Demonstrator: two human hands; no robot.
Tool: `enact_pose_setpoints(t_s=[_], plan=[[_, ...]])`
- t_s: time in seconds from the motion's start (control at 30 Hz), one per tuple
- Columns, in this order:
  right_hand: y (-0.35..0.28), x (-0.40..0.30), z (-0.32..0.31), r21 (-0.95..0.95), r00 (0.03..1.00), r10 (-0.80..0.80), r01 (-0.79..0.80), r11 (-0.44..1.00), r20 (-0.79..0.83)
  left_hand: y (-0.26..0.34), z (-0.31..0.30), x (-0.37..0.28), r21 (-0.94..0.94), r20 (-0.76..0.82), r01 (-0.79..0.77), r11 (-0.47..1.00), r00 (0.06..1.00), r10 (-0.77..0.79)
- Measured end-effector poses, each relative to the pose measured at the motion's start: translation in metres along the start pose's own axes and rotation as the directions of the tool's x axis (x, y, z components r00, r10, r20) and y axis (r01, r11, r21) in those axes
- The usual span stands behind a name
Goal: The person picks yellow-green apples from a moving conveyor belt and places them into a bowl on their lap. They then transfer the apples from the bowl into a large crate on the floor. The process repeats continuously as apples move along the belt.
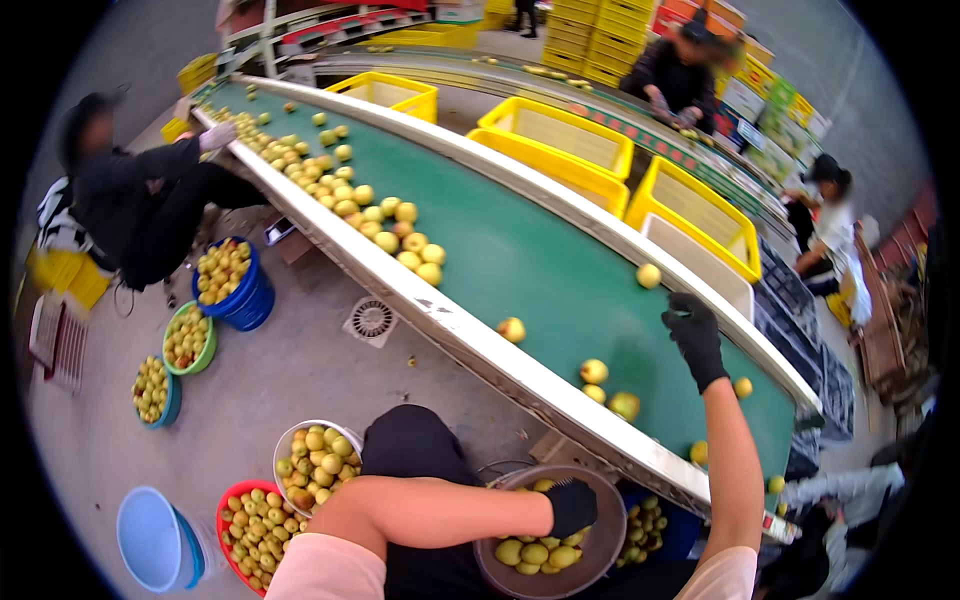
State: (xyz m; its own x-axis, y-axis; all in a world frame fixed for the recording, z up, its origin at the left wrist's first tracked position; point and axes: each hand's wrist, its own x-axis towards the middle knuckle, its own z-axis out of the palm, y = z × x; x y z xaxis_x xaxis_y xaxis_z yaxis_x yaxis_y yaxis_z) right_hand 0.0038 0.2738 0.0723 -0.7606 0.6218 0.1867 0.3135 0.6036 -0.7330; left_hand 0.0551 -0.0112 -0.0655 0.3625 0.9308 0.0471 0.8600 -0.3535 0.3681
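My left hand, in a black glove, is over a brown basin that holds yellow-green fruits; its fingertips are hidden, so a grip on a fruit cannot be told. The green conveyor belt slopes across the view between white side rails. Above its right part is my right hand, also black-gloved, with bent fingers and no fruit visible in it. A single fruit lies near the far rail, left of that hand. Several fruits lie along the near side, and a dense band of them fills the belt's upper left.
A white bucket, a red basin and a blue bucket hold fruit on the floor. A light blue bucket stands lower left. Yellow crates line the belt's far side. A person sits at left; others work beyond.
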Motion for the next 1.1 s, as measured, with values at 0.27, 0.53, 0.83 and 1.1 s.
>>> enact_pose_setpoints(t_s=[0.27, 0.53, 0.83, 1.1], plan=[[0.014, 0.073, 0.057, -0.561, 0.996, 0.090, -0.066, 0.825, 0.015, -0.009, -0.057, -0.004, 0.081, 0.026, 0.089, 0.993, 0.995, -0.091], [-0.024, -0.011, -0.009, 0.069, 0.933, 0.143, -0.174, 0.982, 0.330, -0.020, -0.154, -0.001, -0.126, -0.295, -0.026, 0.992, 0.956, -0.012], [-0.087, -0.244, -0.038, -0.193, 0.691, -0.016, 0.224, 0.955, 0.723, -0.099, -0.198, -0.027, -0.082, -0.794, 0.414, 0.907, 0.523, -0.311], [-0.083, -0.274, -0.033, -0.267, 0.825, 0.029, 0.149, 0.952, 0.564, -0.159, -0.202, -0.084, 0.008, -0.627, 0.892, 0.453, 0.357, -0.693]])
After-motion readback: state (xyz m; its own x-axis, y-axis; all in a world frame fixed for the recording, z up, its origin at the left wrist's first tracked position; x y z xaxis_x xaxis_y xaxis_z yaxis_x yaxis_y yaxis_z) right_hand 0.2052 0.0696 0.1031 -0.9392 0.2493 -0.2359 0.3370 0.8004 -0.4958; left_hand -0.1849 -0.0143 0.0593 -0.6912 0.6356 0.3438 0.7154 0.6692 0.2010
